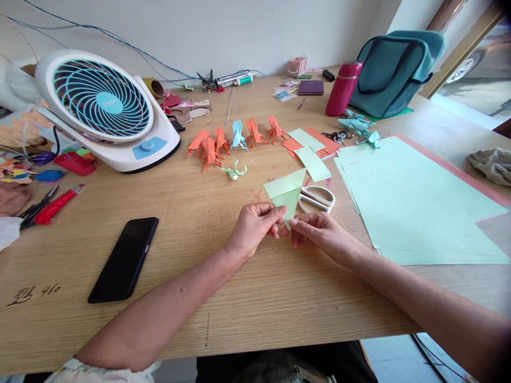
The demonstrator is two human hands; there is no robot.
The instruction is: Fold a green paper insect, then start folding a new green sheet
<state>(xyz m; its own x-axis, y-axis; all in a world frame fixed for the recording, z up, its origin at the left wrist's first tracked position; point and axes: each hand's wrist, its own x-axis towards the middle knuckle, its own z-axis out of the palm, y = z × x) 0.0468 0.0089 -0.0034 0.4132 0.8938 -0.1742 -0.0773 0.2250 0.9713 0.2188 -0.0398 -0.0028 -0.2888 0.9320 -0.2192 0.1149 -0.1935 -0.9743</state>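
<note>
Both of my hands meet over the middle of the wooden table on a folded light green paper, a triangle with its tip pointing toward me. My left hand pinches the paper's near tip from the left. My right hand pinches the same tip from the right, fingers pressed together. White-handled scissors lie just behind my right hand, partly under the paper's edge.
A black phone lies at my left. A white and blue fan stands far left. Folded orange and blue paper figures line the middle. Large green sheets lie right. A red bottle and teal bag stand behind.
</note>
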